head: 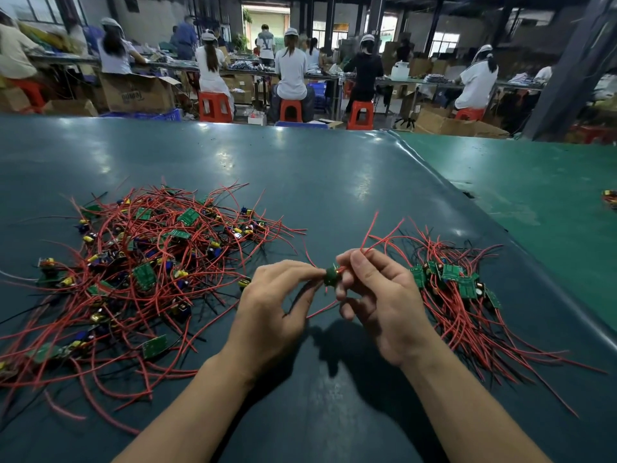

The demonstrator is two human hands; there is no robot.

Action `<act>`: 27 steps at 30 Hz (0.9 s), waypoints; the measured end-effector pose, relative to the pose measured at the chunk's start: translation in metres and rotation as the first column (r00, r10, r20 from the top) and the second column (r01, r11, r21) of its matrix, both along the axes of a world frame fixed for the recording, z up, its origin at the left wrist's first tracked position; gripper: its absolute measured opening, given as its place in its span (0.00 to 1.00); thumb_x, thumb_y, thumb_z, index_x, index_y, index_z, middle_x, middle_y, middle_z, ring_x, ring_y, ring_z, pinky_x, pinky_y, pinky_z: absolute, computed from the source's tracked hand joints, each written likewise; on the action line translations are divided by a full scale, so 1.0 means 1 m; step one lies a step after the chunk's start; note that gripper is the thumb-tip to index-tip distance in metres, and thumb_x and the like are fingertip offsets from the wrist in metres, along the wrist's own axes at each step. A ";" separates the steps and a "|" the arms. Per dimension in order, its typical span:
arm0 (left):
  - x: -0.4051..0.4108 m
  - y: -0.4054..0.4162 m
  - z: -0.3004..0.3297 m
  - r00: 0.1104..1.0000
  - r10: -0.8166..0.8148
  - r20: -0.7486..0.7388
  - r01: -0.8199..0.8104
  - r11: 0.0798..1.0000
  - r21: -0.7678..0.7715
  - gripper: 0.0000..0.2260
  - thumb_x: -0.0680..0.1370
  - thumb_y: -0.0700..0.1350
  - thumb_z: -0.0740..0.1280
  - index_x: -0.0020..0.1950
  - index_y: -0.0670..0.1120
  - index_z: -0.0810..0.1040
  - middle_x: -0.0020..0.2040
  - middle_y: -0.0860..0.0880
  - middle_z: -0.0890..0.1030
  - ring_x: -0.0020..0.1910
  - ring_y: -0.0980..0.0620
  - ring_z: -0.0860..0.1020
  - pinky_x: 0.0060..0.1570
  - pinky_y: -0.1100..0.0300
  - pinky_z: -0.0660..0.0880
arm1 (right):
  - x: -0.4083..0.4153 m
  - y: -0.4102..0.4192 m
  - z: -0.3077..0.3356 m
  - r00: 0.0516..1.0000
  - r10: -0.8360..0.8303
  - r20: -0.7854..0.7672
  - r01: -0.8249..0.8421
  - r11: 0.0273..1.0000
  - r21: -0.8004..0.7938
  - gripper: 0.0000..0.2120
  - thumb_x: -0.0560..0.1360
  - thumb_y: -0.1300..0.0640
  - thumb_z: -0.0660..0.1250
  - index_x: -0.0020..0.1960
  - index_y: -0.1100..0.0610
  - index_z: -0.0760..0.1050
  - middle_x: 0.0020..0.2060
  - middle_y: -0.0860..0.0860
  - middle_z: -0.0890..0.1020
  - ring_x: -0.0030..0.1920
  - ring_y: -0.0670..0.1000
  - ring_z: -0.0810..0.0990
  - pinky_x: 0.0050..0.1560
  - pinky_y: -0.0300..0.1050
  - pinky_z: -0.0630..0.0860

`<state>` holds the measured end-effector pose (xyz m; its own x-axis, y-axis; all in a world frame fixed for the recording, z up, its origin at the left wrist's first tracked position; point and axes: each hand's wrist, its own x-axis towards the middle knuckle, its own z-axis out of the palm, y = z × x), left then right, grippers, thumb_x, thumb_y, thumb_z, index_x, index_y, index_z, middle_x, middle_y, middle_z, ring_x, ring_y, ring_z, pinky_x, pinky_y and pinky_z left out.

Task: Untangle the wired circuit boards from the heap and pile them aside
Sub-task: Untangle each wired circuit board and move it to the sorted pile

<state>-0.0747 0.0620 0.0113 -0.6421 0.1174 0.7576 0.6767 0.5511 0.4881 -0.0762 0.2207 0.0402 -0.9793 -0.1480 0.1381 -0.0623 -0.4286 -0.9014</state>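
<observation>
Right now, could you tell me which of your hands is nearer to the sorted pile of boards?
Right. The right hand sits just beside the sorted pile; the left hand is farther, beyond the right hand.

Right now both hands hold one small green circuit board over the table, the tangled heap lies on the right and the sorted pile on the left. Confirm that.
Sides are swapped. The head view shows the tangled heap on the left and the sorted pile on the right; both the left hand and right hand do hold the circuit board.

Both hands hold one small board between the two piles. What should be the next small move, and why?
Probably carry the board right and lay it on the sorted pile. Left hand and right hand pinch it above the table, apparently clear of the heap.
</observation>
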 end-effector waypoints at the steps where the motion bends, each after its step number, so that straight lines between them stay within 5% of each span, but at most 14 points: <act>1: 0.000 0.000 0.001 1.000 -0.004 -0.003 0.005 1.000 0.020 0.09 0.75 0.40 0.71 0.55 0.42 0.82 0.50 0.50 0.82 0.52 0.49 0.80 0.52 0.46 0.76 | 0.000 0.000 0.000 1.000 0.022 0.017 -0.022 1.000 -0.021 0.09 0.73 0.55 0.65 0.38 0.55 0.82 0.30 0.51 0.75 0.30 0.49 0.76 0.23 0.38 0.70; 7: 0.002 0.003 0.000 0.997 -0.072 -0.005 0.072 0.997 -0.015 0.14 0.74 0.41 0.72 0.59 0.42 0.81 0.51 0.51 0.82 0.49 0.52 0.80 0.50 0.47 0.77 | -0.002 -0.001 -0.001 0.998 0.057 0.019 -0.055 0.996 -0.073 0.06 0.73 0.56 0.67 0.40 0.58 0.78 0.30 0.52 0.75 0.29 0.48 0.75 0.26 0.40 0.70; 11: -0.001 0.000 -0.002 0.992 0.041 -0.118 -0.040 0.999 0.011 0.12 0.76 0.40 0.71 0.59 0.40 0.82 0.50 0.48 0.81 0.45 0.48 0.79 0.48 0.47 0.76 | -0.006 -0.003 -0.007 0.993 -0.115 -0.023 0.117 0.985 0.125 0.05 0.73 0.58 0.70 0.43 0.60 0.78 0.29 0.51 0.77 0.28 0.49 0.74 0.26 0.40 0.70; 20: -0.002 -0.002 0.000 0.977 0.119 -0.178 -0.145 0.980 -0.136 0.10 0.75 0.46 0.71 0.53 0.44 0.84 0.45 0.49 0.80 0.43 0.53 0.75 0.40 0.49 0.73 | -0.006 -0.004 -0.013 0.983 -0.152 -0.106 0.176 0.945 0.275 0.10 0.78 0.60 0.68 0.40 0.58 0.84 0.28 0.51 0.77 0.25 0.47 0.70 0.23 0.38 0.67; 27: -0.002 -0.001 0.004 0.964 0.135 -0.227 -0.173 0.973 -0.154 0.06 0.74 0.45 0.74 0.48 0.44 0.85 0.43 0.50 0.82 0.39 0.46 0.76 0.41 0.50 0.69 | -0.018 0.013 -0.001 0.934 -0.349 0.074 0.352 0.936 -0.024 0.13 0.79 0.60 0.65 0.38 0.60 0.82 0.26 0.49 0.75 0.22 0.43 0.65 0.20 0.33 0.60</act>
<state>-0.0765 0.0610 0.0151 -0.4880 0.1699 0.8561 0.6552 0.7193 0.2307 -0.0938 0.2342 0.0394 -0.9752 0.2105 0.0687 -0.1542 -0.4233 -0.8928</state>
